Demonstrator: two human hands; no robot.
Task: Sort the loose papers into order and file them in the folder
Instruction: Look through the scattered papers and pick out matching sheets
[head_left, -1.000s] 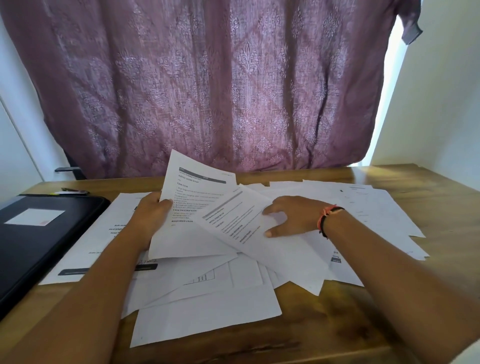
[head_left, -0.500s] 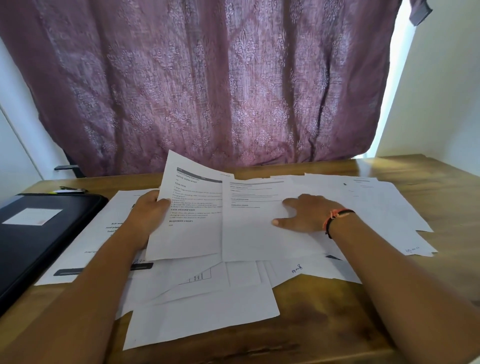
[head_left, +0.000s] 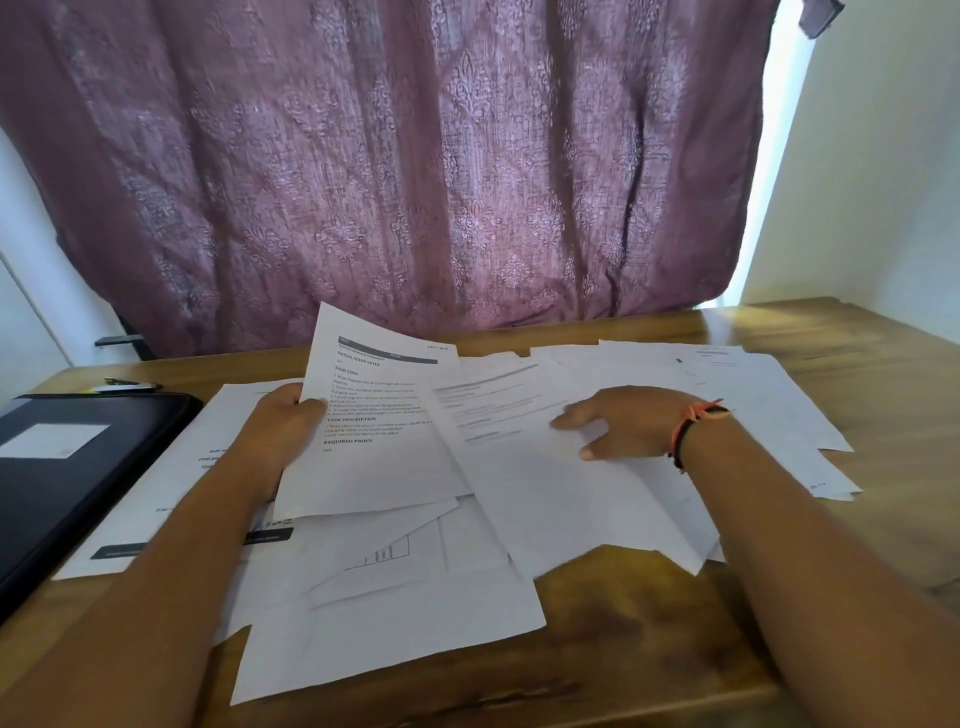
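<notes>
A person sorts paperwork at a wooden bench (head_left: 639, 644), with the job judged to be in its early stage. The left hand (head_left: 283, 431), left of centre in the frame, grips the left edge of a printed sheet (head_left: 374, 447) between thumb and curled fingers and holds it tilted up off the pile, its headings facing the camera. The right hand (head_left: 623, 423), at centre right and wearing a wristband (head_left: 693, 423), lies flat with fingers spread on a second sheet (head_left: 519, 478), which overlaps the right edge of the first. Around and beneath both, the loose papers (head_left: 395, 629) lie fanned and overlapping at odd angles from the centre of the frame to the right side, with no squared-up stack to be seen. The black folder (head_left: 78, 483) sits closed at the left edge of the frame, a white label (head_left: 57, 440) on its cover, touching the outermost sheets, and no paper can be seen inside it. A patterned purple curtain (head_left: 415, 156) fills the upper frame. Ordering the pages, squaring them and filing them all appear left to do.
</notes>
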